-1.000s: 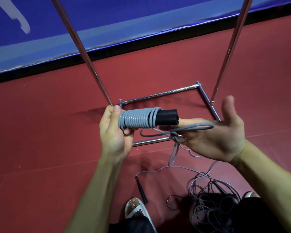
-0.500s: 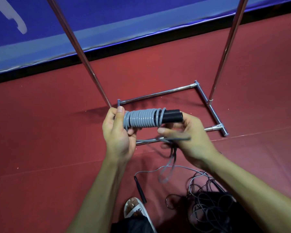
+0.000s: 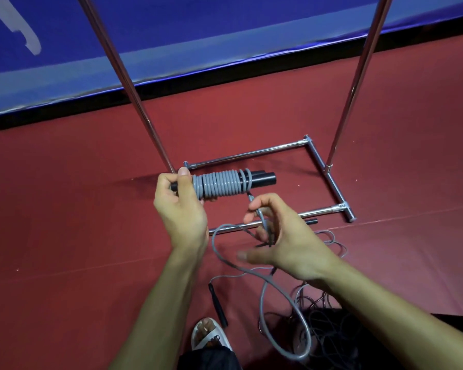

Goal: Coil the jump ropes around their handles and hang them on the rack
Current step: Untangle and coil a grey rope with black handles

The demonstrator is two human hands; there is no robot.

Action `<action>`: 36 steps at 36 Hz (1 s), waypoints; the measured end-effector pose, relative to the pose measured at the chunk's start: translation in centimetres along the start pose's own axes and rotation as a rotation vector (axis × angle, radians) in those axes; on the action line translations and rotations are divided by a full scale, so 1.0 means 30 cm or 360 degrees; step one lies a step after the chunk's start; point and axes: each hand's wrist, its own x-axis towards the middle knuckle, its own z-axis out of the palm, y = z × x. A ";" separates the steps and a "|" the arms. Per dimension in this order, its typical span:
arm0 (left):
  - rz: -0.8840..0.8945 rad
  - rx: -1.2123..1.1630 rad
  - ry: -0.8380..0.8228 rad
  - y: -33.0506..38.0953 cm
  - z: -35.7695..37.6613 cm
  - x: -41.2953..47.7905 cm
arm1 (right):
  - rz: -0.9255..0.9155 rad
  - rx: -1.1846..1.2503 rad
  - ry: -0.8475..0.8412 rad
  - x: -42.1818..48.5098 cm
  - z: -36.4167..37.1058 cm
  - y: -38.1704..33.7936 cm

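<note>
Two black handles, wrapped in grey jump rope, sit clenched in the left hand; at five o'clock the right hand pinches the tail, which wants steady tension.

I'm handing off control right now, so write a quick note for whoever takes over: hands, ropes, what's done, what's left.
Left hand grips the black handles at their left end, held level.
Right hand holds the grey rope just below the coil.
Done: most of the handles' length is wrapped.
Left: wind on the loose tail, hang the bundle on the rack, then do the tangled ropes on the floor.
</note>
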 end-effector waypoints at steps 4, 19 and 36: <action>0.0130 0.0150 -0.0035 -0.003 -0.004 -0.005 | -0.0154 -0.0125 0.0438 0.015 0.003 0.002; 0.0638 0.0448 -0.0150 0.017 -0.038 -0.005 | 0.0124 -0.0913 0.0517 0.020 -0.019 -0.079; 0.0841 0.0568 -0.0361 0.052 -0.062 -0.020 | -0.0311 -0.1882 0.0505 0.000 -0.082 -0.154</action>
